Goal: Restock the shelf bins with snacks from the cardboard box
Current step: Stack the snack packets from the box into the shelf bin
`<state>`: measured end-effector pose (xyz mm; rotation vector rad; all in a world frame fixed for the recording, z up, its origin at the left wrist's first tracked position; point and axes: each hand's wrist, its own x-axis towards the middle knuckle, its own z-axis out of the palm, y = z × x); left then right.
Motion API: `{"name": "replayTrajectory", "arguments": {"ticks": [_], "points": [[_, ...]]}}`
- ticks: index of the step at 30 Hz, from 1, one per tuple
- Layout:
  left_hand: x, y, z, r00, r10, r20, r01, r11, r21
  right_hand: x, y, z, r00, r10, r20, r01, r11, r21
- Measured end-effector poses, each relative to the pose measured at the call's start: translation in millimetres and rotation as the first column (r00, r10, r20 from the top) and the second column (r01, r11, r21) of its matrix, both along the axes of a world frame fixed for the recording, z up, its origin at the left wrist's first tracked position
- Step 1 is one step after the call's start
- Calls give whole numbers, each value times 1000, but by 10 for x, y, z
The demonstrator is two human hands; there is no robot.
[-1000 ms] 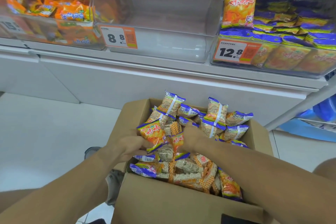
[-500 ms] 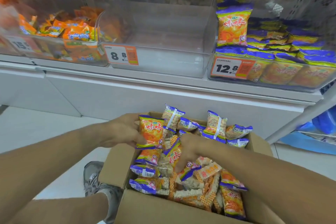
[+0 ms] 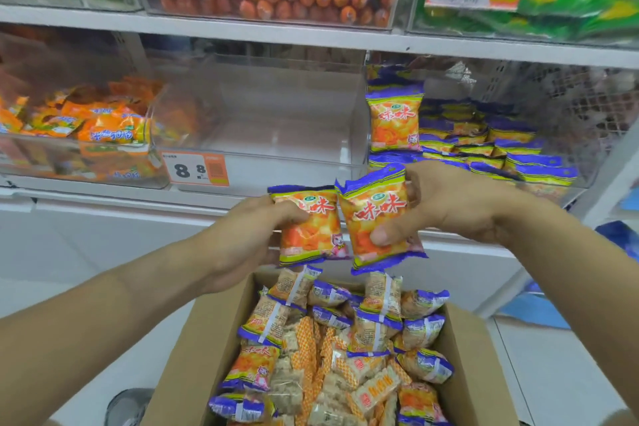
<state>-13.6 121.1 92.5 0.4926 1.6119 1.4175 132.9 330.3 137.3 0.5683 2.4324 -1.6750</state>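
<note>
Your left hand [image 3: 242,239] holds one orange snack pack [image 3: 311,225] w/ thumb on front, and your right hand [image 3: 449,204] pinches a 2nd snack pack [image 3: 377,218] just beside it, both up over the cardboard box [image 3: 179,367]. The box is full of more snacks below your hands. Behind them is a clear bin [image 3: 262,135] w/ the 8.8 tag [image 3: 195,169], and the bin on the right [image 3: 484,142] has packs like yours.

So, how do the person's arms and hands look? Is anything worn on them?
Both forearms are bare as far as the picture shows: no sleeves are visible. The left hand and the right hand wear no gloves. I see no watch, ring or bracelet.
</note>
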Motion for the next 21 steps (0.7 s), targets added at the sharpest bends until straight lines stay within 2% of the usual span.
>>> {"name": "replayTrajectory", "arguments": {"ticks": [3, 7, 12, 16, 18, 20, 21], "points": [[114, 174, 5, 989, -9, -149, 12, 1000, 18, 29, 104, 18, 999, -34, 8, 35, 999, -26], [170, 408, 4, 974, -18, -226, 37, 996, 81, 119, 273, -48, 993, -25, -116, 17, 997, -76], [237, 693, -35, 964, -10, -264, 29, 997, 66, 204, 269, -237, 979, 9, -203, -6, 1000, 12], [296, 898, -8, 981, 21, -194, -7, 997, 71, 227, 334, -306, 961, -63, -268, 63, 998, -11], [314, 962, 4, 994, 33, -106, -23, 995, 95, 246, 374, -320, 953, -115, -280, 99, 993, -71], [337, 996, 6, 999, -29, 16, 27, 992, 122, 267, 404, -315, 953, -138, -269, 119, 989, -85], [359, 999, 3, 997, -71, 29, 67, 990, 121, 270, 417, -317, 954, -150, -259, 133, 988, -82]]}}
